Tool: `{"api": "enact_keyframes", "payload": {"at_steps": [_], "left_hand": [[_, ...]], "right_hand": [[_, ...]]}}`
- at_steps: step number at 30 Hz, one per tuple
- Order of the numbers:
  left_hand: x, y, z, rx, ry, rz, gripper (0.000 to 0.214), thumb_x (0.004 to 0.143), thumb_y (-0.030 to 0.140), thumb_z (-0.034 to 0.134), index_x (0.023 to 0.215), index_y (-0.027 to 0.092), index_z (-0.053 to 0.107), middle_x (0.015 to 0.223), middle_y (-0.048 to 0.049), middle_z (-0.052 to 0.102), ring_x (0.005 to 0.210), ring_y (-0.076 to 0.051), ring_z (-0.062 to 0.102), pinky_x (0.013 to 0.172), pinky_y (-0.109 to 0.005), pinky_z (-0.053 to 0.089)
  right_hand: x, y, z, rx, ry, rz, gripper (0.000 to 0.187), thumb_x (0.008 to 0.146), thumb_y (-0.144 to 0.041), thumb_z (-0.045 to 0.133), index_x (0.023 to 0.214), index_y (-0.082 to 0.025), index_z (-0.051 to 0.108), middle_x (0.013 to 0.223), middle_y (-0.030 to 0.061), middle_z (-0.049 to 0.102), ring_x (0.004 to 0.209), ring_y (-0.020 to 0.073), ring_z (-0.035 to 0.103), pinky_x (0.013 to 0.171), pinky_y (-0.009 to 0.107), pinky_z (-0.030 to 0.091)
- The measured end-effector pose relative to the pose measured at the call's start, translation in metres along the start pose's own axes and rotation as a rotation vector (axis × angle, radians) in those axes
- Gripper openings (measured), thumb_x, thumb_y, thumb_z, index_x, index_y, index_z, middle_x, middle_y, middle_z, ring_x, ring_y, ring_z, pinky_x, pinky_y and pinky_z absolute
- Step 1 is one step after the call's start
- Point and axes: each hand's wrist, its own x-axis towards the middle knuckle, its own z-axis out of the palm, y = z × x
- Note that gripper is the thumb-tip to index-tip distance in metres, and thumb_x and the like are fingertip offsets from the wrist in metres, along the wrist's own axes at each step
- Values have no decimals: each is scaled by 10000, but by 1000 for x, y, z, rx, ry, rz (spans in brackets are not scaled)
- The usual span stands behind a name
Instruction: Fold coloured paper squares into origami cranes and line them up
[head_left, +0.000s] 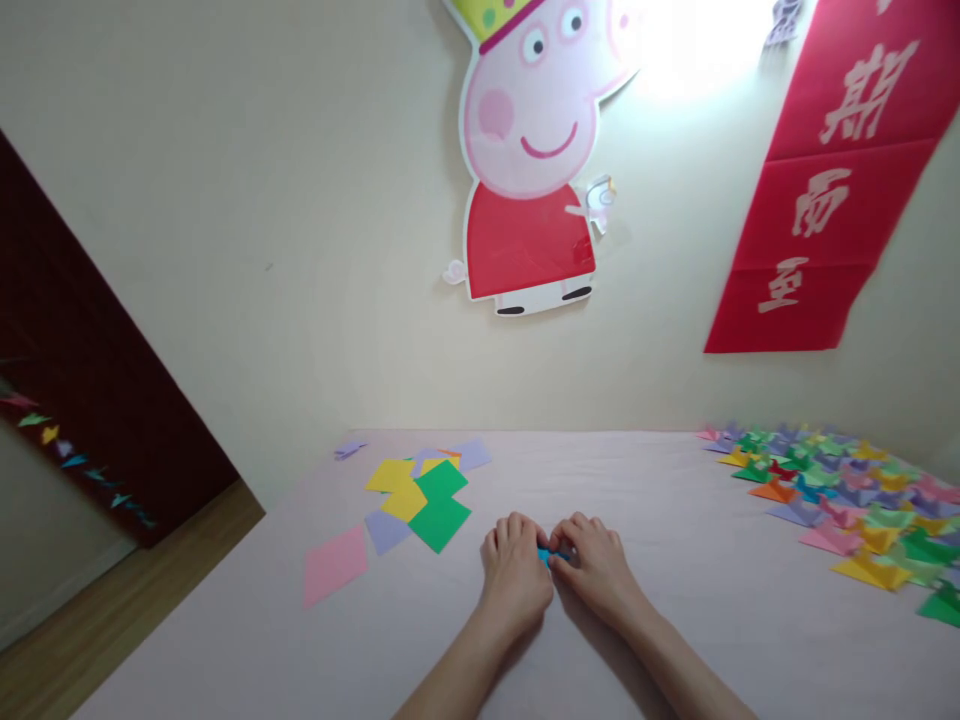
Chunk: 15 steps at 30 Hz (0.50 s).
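Note:
My left hand (514,570) and my right hand (596,565) rest side by side on the pale pink table (675,600), fingers curled and pressed down. Between them lies a small blue paper piece (550,555), mostly hidden under my fingertips; both hands pinch it. Only a sliver of blue shows, so its folded shape cannot be made out.
Flat colored paper squares (420,495) lie to the left: yellow, green, purple, and a pink sheet (336,565). Several folded paper figures (847,490) cover the table's right side. The wall behind carries a cartoon pig cutout (529,160) and a red banner (832,180). The table's left edge drops to wooden floor (112,620).

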Motion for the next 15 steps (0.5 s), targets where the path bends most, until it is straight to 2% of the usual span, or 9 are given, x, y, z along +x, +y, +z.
{"api": "enact_keyframes", "payload": {"at_steps": [5,10,15], "left_hand": [[0,-3,0,-4,28,3,291,723,77,477,973,216,532,1079,-43,566,1051,-233,475,891,-379,345],[-4,-4,1,-19,62,24,298,746,90,483,999,236,544,1110,-28,561,1072,-231,462,907,-380,338],[-13,-2,-3,-15,93,61,244,821,101,482,1016,230,550,1111,-24,557,1060,-221,460,908,-365,349]], "right_hand": [[5,12,-4,42,-19,-40,255,735,-75,494,838,-223,675,842,14,672,862,205,580,781,318,384],[1,18,-4,71,-11,-104,270,809,-100,449,879,-213,684,887,34,682,886,208,598,808,330,425],[-10,16,-5,123,-10,-242,215,814,-141,538,951,-229,678,966,46,647,959,223,579,870,361,443]]}}
